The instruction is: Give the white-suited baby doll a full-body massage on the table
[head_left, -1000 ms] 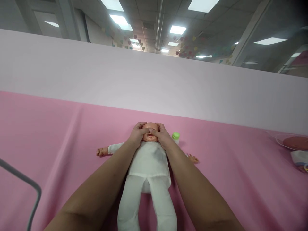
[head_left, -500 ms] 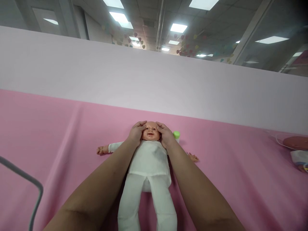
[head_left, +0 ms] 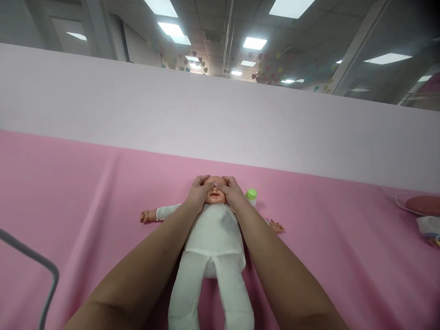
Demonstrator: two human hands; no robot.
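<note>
A baby doll (head_left: 215, 229) in white clothes lies face up on a pink sheet (head_left: 120, 192), its arms spread out and its legs toward me. My left hand (head_left: 200, 190) is wrapped round the left side of the doll's head, and my right hand (head_left: 231, 190) round the right side. Both thumbs lie across the doll's eyes, their tips close together over the nose. The mouth and chin show below them. My fingers curl round the top and sides of the head, partly hidden.
Just right of my right hand stands a small container with a green lid (head_left: 251, 193). A clear dish with a reddish-brown thing (head_left: 423, 205) is at the far right, a white item near it. A grey bent tube (head_left: 34, 256) is at the lower left; a white wall (head_left: 220, 119) rises behind.
Both thumbs have moved inward from the sides of the doll's face and now cover its eyes. The hands still hold the head.
</note>
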